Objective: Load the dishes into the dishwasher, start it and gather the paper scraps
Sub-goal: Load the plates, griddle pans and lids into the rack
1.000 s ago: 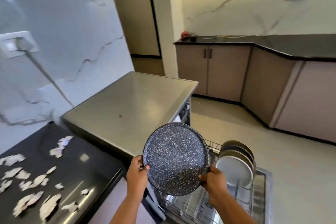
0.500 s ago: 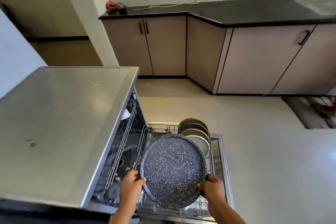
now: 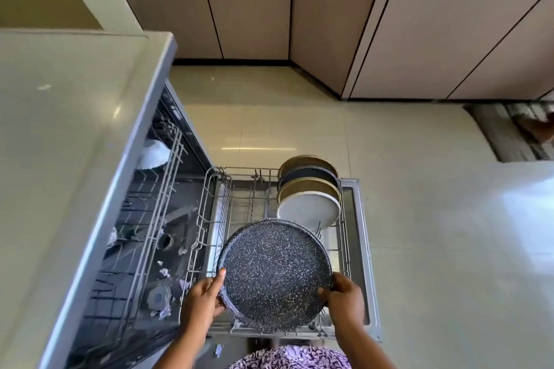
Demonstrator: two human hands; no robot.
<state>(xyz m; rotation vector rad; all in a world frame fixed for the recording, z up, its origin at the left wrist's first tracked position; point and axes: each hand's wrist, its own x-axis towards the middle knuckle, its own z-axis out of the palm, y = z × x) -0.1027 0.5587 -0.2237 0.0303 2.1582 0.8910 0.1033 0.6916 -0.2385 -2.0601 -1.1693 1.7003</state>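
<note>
I am looking down at a kitchen with a pale tiled floor [image 3: 419, 219] and a run of beige cabinets [image 3: 254, 3] along the far wall. A grey steel table [image 3: 60, 159] fills the left side of the view. Below its edge, the dishwasher [image 3: 144, 249] stands open, its dark interior showing an upper wire rack with a white dish [image 3: 154, 154] in it.

The lower rack [image 3: 215, 204], a grey wire basket, is pulled out over the lowered door [image 3: 364, 249] in the centre of the view. At the far right corner of the rack, four plates [image 3: 310, 189] stand on edge in a close row: a brown one farthest away, then a dark one, another brown one, and a pale grey one nearest to me.

I see both hands holding a large round speckled plate [image 3: 275, 272], dark blue-black with pale flecks, over the near part of the lower rack. It is tilted so that its flat face looks up toward me, just in front of the pale grey plate. I cannot tell whether its lower edge touches the rack. The left hand [image 3: 202, 299] grips the left rim, thumb lying on the face and fingers curled behind. The right hand [image 3: 344, 298] grips the lower right rim in the same way.

At the bottom edge, a piece of purple patterned clothing [image 3: 290, 358] shows between the forearms.
</note>
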